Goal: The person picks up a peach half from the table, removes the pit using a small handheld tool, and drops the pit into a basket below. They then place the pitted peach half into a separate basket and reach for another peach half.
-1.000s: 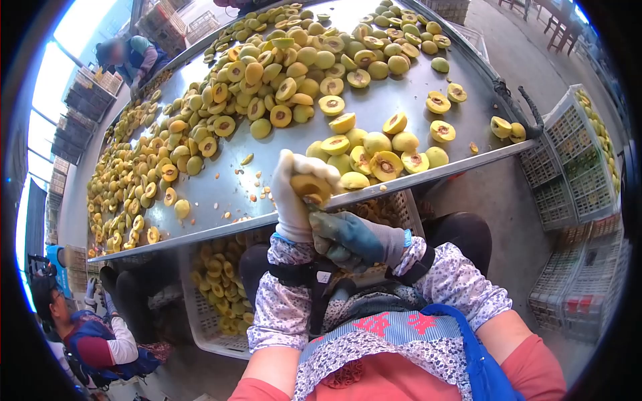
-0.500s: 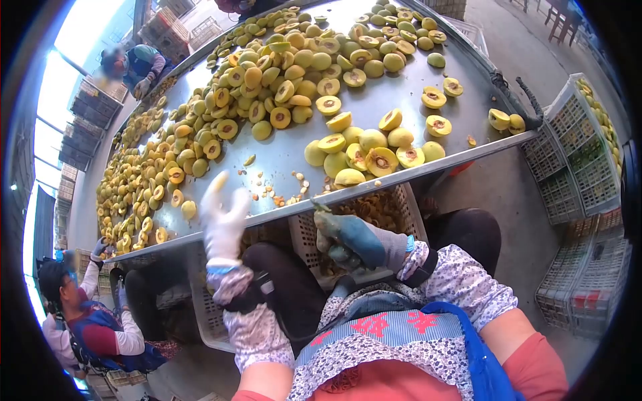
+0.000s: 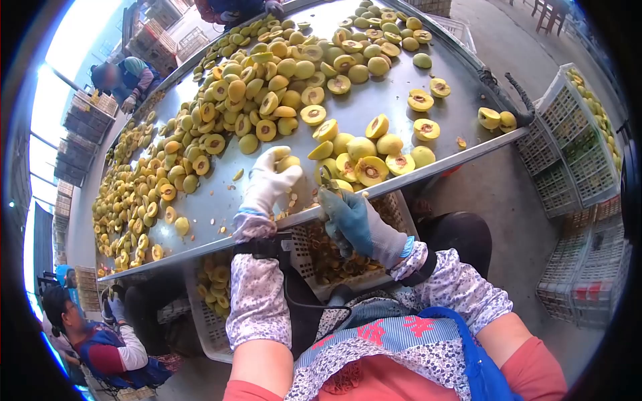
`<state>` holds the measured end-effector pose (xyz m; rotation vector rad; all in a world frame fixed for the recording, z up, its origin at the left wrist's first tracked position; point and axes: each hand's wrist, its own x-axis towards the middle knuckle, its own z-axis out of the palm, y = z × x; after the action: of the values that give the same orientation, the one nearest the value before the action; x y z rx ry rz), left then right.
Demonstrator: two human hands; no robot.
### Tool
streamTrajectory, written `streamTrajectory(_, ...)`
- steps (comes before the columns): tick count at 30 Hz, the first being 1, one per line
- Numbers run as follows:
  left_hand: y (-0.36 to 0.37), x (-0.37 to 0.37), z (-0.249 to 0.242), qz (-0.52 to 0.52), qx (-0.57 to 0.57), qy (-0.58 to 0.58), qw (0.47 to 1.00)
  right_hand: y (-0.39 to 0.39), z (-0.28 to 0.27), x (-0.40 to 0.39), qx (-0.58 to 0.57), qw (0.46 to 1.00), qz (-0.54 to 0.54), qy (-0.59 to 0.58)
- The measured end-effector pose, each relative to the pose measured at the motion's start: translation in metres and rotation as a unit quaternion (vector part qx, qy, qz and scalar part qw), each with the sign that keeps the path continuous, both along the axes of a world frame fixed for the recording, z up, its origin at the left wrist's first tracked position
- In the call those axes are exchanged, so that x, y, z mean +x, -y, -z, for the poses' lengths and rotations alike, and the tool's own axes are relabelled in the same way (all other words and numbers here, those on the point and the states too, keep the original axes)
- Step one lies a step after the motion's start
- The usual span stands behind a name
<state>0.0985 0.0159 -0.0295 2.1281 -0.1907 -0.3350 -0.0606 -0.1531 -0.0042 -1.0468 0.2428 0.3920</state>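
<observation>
The left hand, in a white glove, is over the near edge of the worktop, its grip closed around a fruit. The right hand, in a blue and grey glove, is at the same edge, its grip closed on a small tool that points up; the fingers hide most of it. On the worktop, a group of cut halves lies just beside the tool, and a large heap spreads across the far and left parts. Below the worktop's near edge are a scrap crate and a fruit crate. Stacked crates stand to its right; a co-worker sits to its left.
</observation>
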Motion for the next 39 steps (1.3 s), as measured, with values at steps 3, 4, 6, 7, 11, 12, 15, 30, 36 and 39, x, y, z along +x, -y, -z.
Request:
streamTrajectory(3,-0.015,-0.020,-0.020,-0.054,-0.357,-0.134,0.923,-0.004,0.004,0.003,-0.053,0.997,0.037,0.041)
streamTrajectory(4,-0.017,-0.028,-0.018,0.015,-0.388,-0.076,0.918,-0.006,0.010,0.006,-0.101,0.990,0.054,0.080)
streamTrajectory(6,-0.007,-0.051,-0.017,0.067,-0.326,0.076,0.940,-0.010,0.016,0.011,-0.150,0.979,0.070,0.121)
streamTrajectory(7,0.000,-0.059,-0.021,0.117,-0.253,0.224,0.934,-0.012,0.018,0.013,-0.173,0.970,0.081,0.153)
streamTrajectory(11,0.014,-0.071,-0.023,0.082,-0.096,0.353,0.927,-0.019,0.027,0.019,-0.229,0.953,0.057,0.192)
streamTrajectory(12,0.018,-0.073,-0.024,0.073,-0.060,0.402,0.911,-0.020,0.028,0.020,-0.229,0.953,0.056,0.191)
streamTrajectory(15,0.030,-0.081,-0.027,0.025,-0.198,0.264,0.944,-0.023,0.030,0.021,-0.231,0.953,0.046,0.190)
streamTrajectory(30,0.051,-0.091,-0.008,-0.106,-0.548,-0.050,0.828,-0.031,0.035,0.017,-0.247,0.953,0.053,0.169)
streamTrajectory(36,0.051,-0.094,-0.002,-0.092,-0.558,-0.037,0.824,-0.030,0.039,0.016,-0.329,0.929,0.050,0.165)
streamTrajectory(39,0.049,-0.097,-0.008,-0.076,-0.570,-0.080,0.814,-0.033,0.047,0.016,-0.259,0.945,0.068,0.187)
